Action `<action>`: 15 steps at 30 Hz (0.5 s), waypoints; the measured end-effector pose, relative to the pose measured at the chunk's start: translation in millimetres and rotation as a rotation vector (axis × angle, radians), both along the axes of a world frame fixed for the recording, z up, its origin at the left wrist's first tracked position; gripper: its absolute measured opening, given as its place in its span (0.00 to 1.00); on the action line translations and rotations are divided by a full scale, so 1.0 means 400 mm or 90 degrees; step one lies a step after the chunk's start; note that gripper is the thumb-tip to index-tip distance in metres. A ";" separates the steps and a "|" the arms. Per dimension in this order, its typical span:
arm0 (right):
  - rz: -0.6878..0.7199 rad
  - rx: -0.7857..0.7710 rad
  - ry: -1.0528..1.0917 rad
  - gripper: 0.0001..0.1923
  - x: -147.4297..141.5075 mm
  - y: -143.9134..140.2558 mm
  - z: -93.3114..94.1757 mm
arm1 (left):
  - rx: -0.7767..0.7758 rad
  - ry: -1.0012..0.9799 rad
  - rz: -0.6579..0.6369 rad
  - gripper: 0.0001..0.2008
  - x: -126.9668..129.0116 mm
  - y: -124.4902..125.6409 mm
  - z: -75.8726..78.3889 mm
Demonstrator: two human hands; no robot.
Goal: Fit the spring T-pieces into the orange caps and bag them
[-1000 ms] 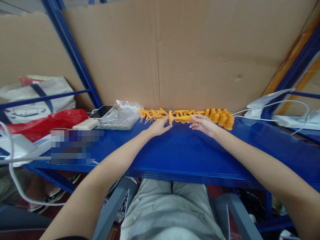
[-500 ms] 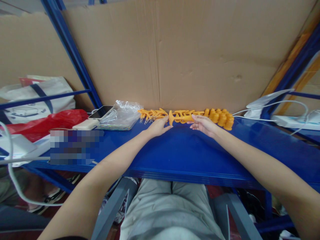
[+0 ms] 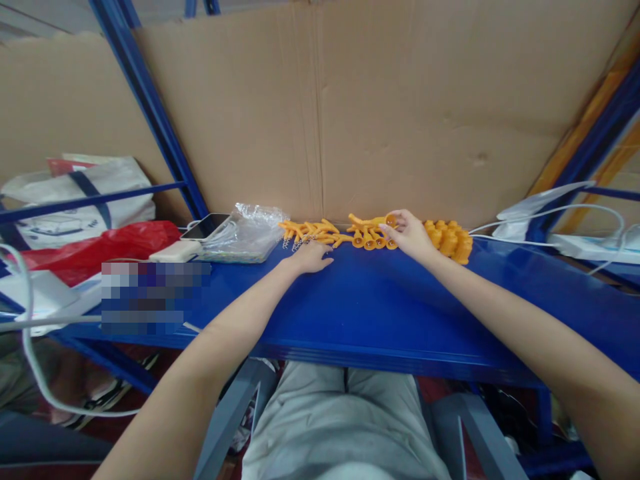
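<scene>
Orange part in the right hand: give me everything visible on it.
The orange part looks like moulded plastic: a slim, slightly curved stem ending in a round, ring-like head at its right end. The right hand pinches that head between its fingertips and holds the part roughly level, stem pointing left, above the row of similar orange pieces along the back of the blue table, near the cardboard wall. Finer detail is too small to tell.

This is looking like a small assembly workshop or storeroom: a painted blue metal tabletop (image 3: 380, 307) is sitting inside blue steel racking (image 3: 150, 113), brown corrugated cardboard sheets (image 3: 400, 107) are lining the back, and rows of small orange plastic parts (image 3: 370, 235) are lying along it.
</scene>
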State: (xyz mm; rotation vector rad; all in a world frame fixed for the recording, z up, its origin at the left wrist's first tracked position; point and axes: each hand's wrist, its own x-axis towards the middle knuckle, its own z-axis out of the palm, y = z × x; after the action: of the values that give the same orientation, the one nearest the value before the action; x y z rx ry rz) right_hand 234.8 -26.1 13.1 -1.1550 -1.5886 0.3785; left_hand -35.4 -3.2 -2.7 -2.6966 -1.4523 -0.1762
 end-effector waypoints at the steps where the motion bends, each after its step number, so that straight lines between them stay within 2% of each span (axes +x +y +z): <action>1: -0.029 0.025 -0.075 0.16 -0.009 0.005 0.000 | 0.000 -0.007 0.006 0.20 0.000 0.002 -0.003; 5: -0.138 0.076 -0.349 0.18 -0.055 0.016 0.008 | 0.009 -0.050 -0.001 0.18 0.005 0.007 -0.014; 10: -0.173 0.116 -0.653 0.17 -0.127 0.025 0.025 | 0.051 -0.054 -0.031 0.14 0.017 0.003 -0.018; 15: -0.185 0.076 -0.761 0.19 -0.180 0.038 0.015 | 0.080 -0.107 -0.031 0.08 0.030 -0.004 -0.018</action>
State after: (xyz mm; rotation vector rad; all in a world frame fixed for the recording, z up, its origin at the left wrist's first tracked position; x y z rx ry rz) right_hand 162.7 -10.8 19.3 -1.6014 -2.3157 -0.7431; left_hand -23.3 -4.7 -9.8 -2.6712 -1.3662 -0.4918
